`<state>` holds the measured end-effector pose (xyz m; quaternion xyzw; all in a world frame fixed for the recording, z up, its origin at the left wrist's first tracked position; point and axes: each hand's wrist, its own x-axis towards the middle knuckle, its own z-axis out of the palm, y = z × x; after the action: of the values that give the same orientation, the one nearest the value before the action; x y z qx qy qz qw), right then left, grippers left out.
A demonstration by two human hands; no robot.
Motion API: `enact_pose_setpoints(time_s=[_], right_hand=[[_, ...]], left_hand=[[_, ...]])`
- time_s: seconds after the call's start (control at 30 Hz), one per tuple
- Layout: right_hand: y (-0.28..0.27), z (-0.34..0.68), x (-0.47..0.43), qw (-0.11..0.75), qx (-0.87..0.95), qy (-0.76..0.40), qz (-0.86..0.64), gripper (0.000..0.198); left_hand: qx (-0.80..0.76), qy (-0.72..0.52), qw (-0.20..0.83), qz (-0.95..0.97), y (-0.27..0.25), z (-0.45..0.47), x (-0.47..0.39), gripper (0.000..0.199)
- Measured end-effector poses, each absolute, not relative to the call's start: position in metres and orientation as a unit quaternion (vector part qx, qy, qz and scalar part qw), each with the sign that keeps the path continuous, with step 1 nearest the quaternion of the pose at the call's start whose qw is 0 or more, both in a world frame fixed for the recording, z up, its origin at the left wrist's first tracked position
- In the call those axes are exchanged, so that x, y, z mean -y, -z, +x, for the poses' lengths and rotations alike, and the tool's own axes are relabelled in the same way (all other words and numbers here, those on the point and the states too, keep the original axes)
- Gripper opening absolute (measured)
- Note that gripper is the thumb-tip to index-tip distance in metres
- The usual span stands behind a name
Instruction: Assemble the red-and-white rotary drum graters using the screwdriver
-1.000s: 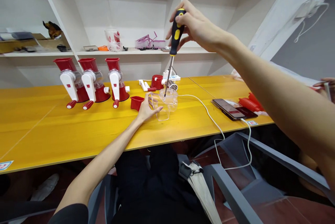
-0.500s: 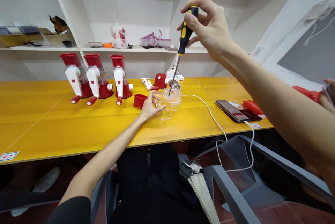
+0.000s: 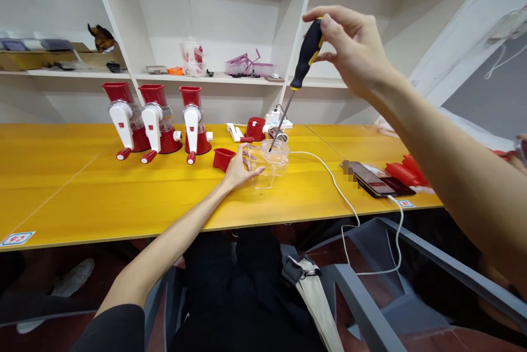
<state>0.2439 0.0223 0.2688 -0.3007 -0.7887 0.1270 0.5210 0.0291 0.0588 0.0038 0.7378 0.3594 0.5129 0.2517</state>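
Observation:
My left hand [image 3: 240, 169] grips the left side of a clear plastic grater housing [image 3: 272, 168] that lies on the table. High above it, my right hand [image 3: 349, 39] pinches the black and yellow handle of a screwdriver [image 3: 308, 54]. The screwdriver leans, its handle up to the right and its tip down inside the housing's round opening; what the tip touches cannot be made out. Just left of the housing sits a red hopper [image 3: 224, 159]. Behind it are a red base [image 3: 256, 128], a white crank handle [image 3: 235, 132] and a metal grater drum [image 3: 278, 134].
Several objects line the table [image 3: 123, 198]: three assembled red and white rotary graters [image 3: 196, 127] at the left back, a phone [image 3: 373, 179] with a white cable [image 3: 329, 173] at the right. Behind rises a white shelf [image 3: 230, 79]. Another person's hand [image 3: 521, 154] shows at the right edge.
The view has shifted slightly. The screwdriver leans further to the right, and my right hand has turned around its handle. My left hand still holds the clear housing.

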Motion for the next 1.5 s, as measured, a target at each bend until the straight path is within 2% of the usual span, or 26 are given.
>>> enact_pose_setpoints(time_s=[0.13, 0.33, 0.5, 0.77, 0.97, 1.07, 1.2, 1.5], right_hand=[[-0.274, 0.247, -0.020, 0.492, 0.810, -0.144, -0.285, 0.010], [-0.272, 0.236, -0.024, 0.539, 0.776, -0.102, -0.310, 0.015], [-0.275, 0.237, -0.025, 0.488, 0.808, -0.169, -0.285, 0.018], [-0.272, 0.231, -0.035, 0.546, 0.780, -0.092, -0.291, 0.028], [-0.276, 0.234, -0.023, 0.497, 0.804, -0.099, -0.311, 0.016], [-0.277, 0.233, -0.020, 0.518, 0.785, -0.089, -0.327, 0.015], [-0.275, 0.230, -0.023, 0.522, 0.785, -0.129, -0.307, 0.018], [-0.273, 0.215, -0.021, 0.572, 0.728, -0.198, -0.321, 0.010]], left_hand=[[-0.359, -0.511, 0.252, 0.739, -0.006, 0.029, -0.057, 0.080], [-0.362, -0.512, 0.255, 0.737, -0.004, 0.029, -0.058, 0.080], [-0.359, -0.515, 0.246, 0.738, -0.001, 0.029, -0.062, 0.080], [-0.378, -0.501, 0.258, 0.734, -0.006, 0.028, -0.056, 0.081], [-0.377, -0.498, 0.259, 0.737, -0.008, 0.028, -0.054, 0.080], [-0.380, -0.500, 0.258, 0.734, -0.008, 0.028, -0.055, 0.079], [-0.377, -0.499, 0.259, 0.736, -0.009, 0.028, -0.054, 0.080], [-0.374, -0.504, 0.256, 0.735, -0.008, 0.028, -0.053, 0.078]])
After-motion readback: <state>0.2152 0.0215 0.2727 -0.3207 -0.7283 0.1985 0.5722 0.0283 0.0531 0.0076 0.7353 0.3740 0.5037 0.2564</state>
